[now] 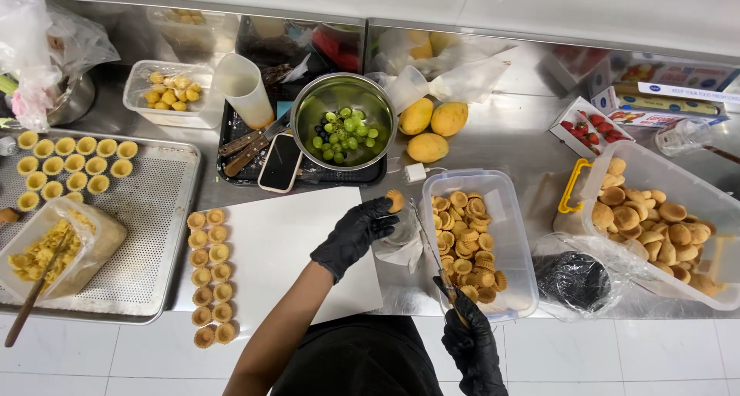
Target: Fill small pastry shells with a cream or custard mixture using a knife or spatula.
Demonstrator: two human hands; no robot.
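Note:
My left hand (353, 235), in a black glove, holds a small round tart shell (395, 201) by its fingertips above the counter, just left of a clear plastic tub (515, 234) full of tart shells. My right hand (472, 343), also in a black glove, grips the handle of a long thin metal blade (426, 242) that points up along the tub's left side. A white board (293, 242) lies under my left arm. Two columns of empty tart shells (210, 276) line the board's left edge.
A perforated tray (150, 226) at the left carries filled shells (73, 168) and a bagged tub of yellow filling (58, 249). Behind are a steel bowl of green grapes (344, 130), three mangoes (428, 130), a phone (280, 163) and knives (247, 145). A large tub of pastries (663, 226) and strawberries (583, 130) stand at the right.

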